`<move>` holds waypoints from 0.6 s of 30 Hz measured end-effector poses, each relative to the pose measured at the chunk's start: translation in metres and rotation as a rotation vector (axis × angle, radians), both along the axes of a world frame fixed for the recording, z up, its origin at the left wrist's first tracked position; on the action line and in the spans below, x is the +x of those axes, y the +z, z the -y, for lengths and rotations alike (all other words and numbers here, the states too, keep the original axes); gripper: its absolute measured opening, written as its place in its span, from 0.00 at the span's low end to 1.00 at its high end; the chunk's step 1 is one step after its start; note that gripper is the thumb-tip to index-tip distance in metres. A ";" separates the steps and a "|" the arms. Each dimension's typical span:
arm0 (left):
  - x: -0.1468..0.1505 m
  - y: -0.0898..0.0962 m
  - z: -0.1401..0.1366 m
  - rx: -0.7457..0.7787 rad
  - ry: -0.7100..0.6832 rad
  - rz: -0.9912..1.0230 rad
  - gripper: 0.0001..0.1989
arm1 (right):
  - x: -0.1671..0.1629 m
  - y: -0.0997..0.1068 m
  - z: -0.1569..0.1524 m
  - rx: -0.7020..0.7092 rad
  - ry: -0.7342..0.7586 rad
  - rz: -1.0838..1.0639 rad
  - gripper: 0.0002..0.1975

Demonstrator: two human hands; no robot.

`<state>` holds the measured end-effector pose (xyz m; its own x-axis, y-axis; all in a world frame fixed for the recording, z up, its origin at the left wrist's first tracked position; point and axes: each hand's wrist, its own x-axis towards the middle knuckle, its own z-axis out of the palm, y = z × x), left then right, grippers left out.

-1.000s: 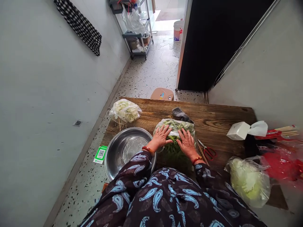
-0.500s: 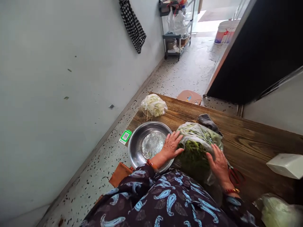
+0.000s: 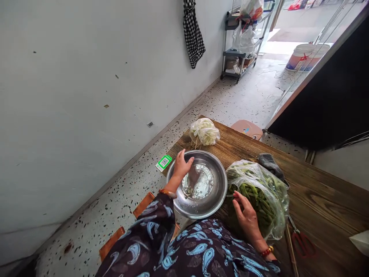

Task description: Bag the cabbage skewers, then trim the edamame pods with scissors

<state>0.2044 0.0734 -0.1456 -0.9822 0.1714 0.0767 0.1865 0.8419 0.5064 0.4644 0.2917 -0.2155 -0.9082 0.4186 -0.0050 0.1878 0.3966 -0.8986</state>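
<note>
A wide steel basin stands on the wooden table, with small bits of debris on its bottom. My left hand is over the basin's left side, fingers apart and nothing visible in them. Right of the basin, a clear plastic bag lies open at the near side, full of green bean pods. My right hand is at the bag's mouth beside the pods, fingers loosely bent and apart, with nothing visible between them. Whether it touches the pods I cannot tell.
A bag of pale vegetables sits at the table's far corner. Beyond the pods' bag is a grey cloth; red-handled scissors lie to its right. A QR-code card is left of the basin. A pink stool stands behind the table.
My left hand has left the pods' bag and moved left over the basin. My right hand has moved from the bag's right side to its near left opening. The camera view has shifted left.
</note>
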 end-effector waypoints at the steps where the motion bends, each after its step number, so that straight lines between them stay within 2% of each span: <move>1: -0.014 0.000 -0.004 -0.005 0.016 0.006 0.31 | 0.001 -0.004 0.008 -0.012 0.010 0.018 0.22; 6: -0.096 -0.003 -0.031 -0.035 0.064 0.071 0.39 | 0.010 -0.024 0.035 -0.013 0.025 0.081 0.21; 11: -0.170 -0.003 -0.064 -0.047 0.086 0.126 0.43 | 0.016 -0.038 0.052 0.038 -0.074 0.132 0.21; 14: -0.198 -0.004 -0.085 -0.081 0.078 0.144 0.47 | 0.016 -0.041 0.060 0.062 -0.139 0.176 0.21; 18: -0.218 -0.016 -0.104 -0.162 0.077 0.233 0.52 | 0.010 -0.040 0.068 0.071 -0.214 0.212 0.21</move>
